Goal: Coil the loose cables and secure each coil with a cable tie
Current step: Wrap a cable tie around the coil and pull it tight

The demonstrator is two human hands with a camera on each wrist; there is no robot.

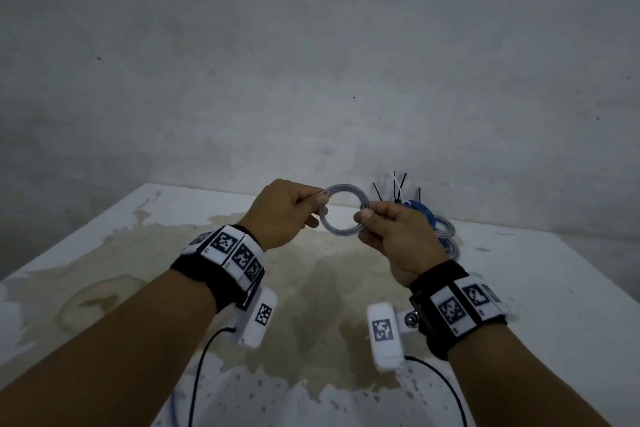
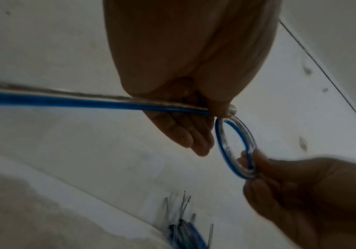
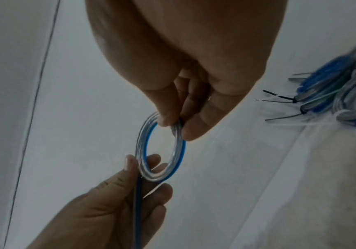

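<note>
A small coil (image 1: 341,213) of clear and blue cable hangs in the air between both hands, above the table. My left hand (image 1: 294,210) pinches the coil's left side, and the loose blue tail (image 2: 66,101) runs back past its palm. My right hand (image 1: 388,229) pinches the coil's right side between thumb and fingers. In the left wrist view the coil (image 2: 234,146) shows as a narrow ring. In the right wrist view the coil (image 3: 162,148) sits between the two pinching hands. No cable tie shows on this coil.
A pile of coiled blue and clear cables (image 1: 436,225) with black and white cable ties (image 1: 398,189) sticking out lies by the wall, behind my right hand. The white table (image 1: 104,253) is stained brown in the middle. A grey wall (image 1: 311,62) stands close behind.
</note>
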